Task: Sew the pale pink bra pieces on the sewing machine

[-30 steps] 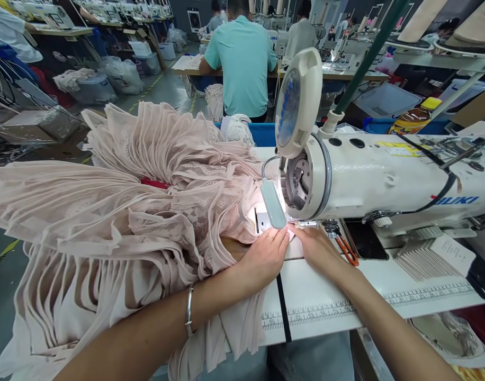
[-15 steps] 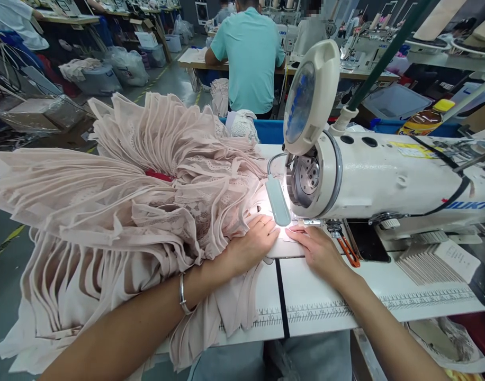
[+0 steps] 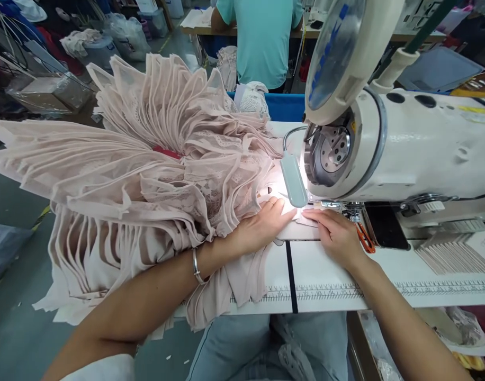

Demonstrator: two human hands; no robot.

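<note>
My left hand (image 3: pixel 266 225) lies flat with fingers stretched on pale pink fabric beside the needle area of a white sewing machine (image 3: pixel 425 143). From the right, my right hand (image 3: pixel 340 238) has its fingers curled, with the forefinger and thumb on the edge of a small pale fabric piece (image 3: pixel 306 219). Both hands are close together under a small grey-green lamp (image 3: pixel 294 182), which hides the needle. A large bundle of pale pink lace-trimmed garments (image 3: pixel 174 137), tied with a red strip (image 3: pixel 167 152), spreads left of the machine and under my left forearm.
Orange-handled snips (image 3: pixel 365 238) and a dark flat phone-like object (image 3: pixel 385 226) lie right of my right hand. Farther right is a stack of pale pieces (image 3: pixel 445 254). A ruler strip (image 3: pixel 330 291) runs along the table's front edge. A person in a turquoise shirt (image 3: pixel 262 42) sits ahead.
The head view has tilted down and come closer to the machine. My right hand's fingers are more curled, and my left thumb reaches farther toward the fabric piece.
</note>
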